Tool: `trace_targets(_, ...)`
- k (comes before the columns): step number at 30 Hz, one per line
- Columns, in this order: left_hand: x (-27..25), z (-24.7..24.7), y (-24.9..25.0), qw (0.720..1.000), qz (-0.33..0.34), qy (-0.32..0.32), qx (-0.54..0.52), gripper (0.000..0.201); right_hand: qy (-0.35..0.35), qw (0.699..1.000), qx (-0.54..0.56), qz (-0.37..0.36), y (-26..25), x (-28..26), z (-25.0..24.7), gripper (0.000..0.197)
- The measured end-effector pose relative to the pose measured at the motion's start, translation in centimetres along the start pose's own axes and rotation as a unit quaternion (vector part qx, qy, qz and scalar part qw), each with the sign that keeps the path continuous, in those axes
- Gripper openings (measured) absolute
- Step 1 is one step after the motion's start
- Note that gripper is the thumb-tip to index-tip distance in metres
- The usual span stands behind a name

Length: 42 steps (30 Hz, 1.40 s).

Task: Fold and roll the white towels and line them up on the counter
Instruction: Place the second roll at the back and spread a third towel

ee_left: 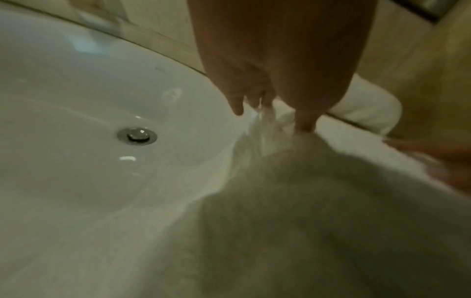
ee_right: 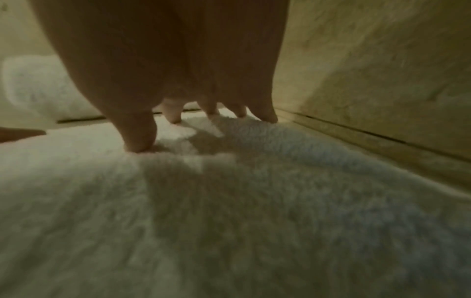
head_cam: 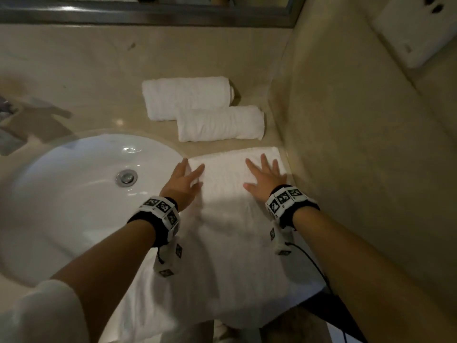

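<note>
Dim, warm light: beige stone counter (head_cam: 86, 70), white oval sink (head_cam: 74, 194), beige wall (head_cam: 358, 144) at right, mirror frame (head_cam: 148, 13) behind

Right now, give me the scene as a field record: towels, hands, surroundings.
rolled towels: two, far rolled towel and near rolled towel, touching, staggered on the counter
flat towel: spread on the counter, near end hanging over the front edge
left hand: on the flat towel's far-left corner, at the sink rim; grip unclear
right hand: fingers spread, pressing the far-right part
wall: right of the towels
</note>
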<state>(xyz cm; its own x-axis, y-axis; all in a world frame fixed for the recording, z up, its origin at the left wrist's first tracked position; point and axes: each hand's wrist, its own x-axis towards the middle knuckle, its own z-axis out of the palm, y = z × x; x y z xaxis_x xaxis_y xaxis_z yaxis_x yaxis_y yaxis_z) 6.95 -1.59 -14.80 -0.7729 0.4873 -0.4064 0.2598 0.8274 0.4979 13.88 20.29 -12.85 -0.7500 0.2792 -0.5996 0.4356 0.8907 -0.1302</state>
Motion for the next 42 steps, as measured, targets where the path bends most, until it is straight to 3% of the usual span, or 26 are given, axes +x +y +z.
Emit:
trace_targets(6, 1.4, -1.7, 2.0, 0.967, 0.024, 0.065, 0.246, 0.046, -0.004, 1.0, -0.005, 0.01, 0.4, 1.3, -1.1, 0.072)
trace_targets(17, 6.3, -2.8, 3.7, 0.966, -0.012, 0.021, 0.258, 0.049, 0.012, 0.999, 0.0, 0.04, -0.1, 3.6, -2.6, 0.071)
trace_targets(23, 6.0, -2.8, 3.5, 0.965, -0.013, 0.019, 0.26, 0.051, 0.014, 0.999, -0.001, 0.043, -0.2, 3.7, -2.6, 0.071)
trace_targets(29, 1.7, -2.9, 1.7, 0.973, 0.001, 0.047, 0.227, 0.052, 0.063, 0.998, 0.015, 0.015, 1.0, 1.1, -1.9, 0.068)
trace_targets(33, -2.8, -2.8, -0.4, 0.975, -0.065, 0.059, 0.203, 0.054, 0.105, 0.993, 0.044, -0.043, 1.1, -2.6, -0.4, 0.059)
trace_targets(37, -8.6, -1.4, -2.6, 0.973, -0.146, 0.023, 0.177, 0.05, 0.099, 0.992, 0.024, -0.075, 1.8, -7.0, 1.9, 0.054)
trace_targets(42, -15.0, 1.0, -4.4, 0.97, -0.193, 0.015, 0.149, 0.049, 0.084, 0.992, 0.0, -0.094, 2.5, -11.4, 4.8, 0.054)
